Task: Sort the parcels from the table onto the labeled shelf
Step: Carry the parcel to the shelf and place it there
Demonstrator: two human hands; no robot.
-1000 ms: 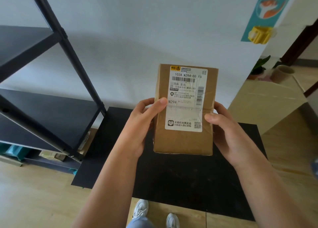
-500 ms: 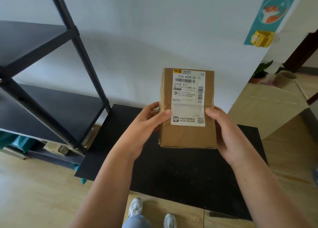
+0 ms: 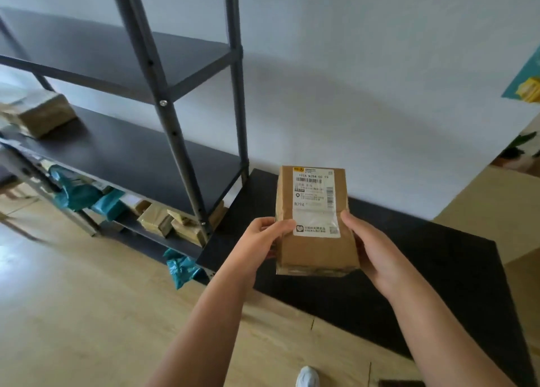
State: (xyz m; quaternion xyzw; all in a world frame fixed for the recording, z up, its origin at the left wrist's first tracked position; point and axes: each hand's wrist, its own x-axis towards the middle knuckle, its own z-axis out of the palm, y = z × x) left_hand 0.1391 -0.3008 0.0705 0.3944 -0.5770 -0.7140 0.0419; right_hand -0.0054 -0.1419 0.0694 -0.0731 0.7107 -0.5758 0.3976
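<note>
Cardboard parcel (image 3: 315,220), label facing up, centre-right of frame: grasped on its sides by left hand (image 3: 260,240) and right hand (image 3: 374,252), above black table (image 3: 438,270). Black metal shelf (image 3: 122,153) at left, holding brown parcels and teal bags. White wall behind; pale wood floor (image 3: 87,313).

shelf unit (image 3: 175,74) to the left: its near upright post (image 3: 172,129) slants across the front of the middle board (image 3: 122,159), splitting the opening. most of that board bare; a brown parcel (image 3: 41,112) sits at its far left end. upper board bare. bottom level crowded with brown and teal packets (image 3: 79,194). black table (image 3: 423,270) top open beneath the box (image 3: 314,220) held in both hands.
</note>
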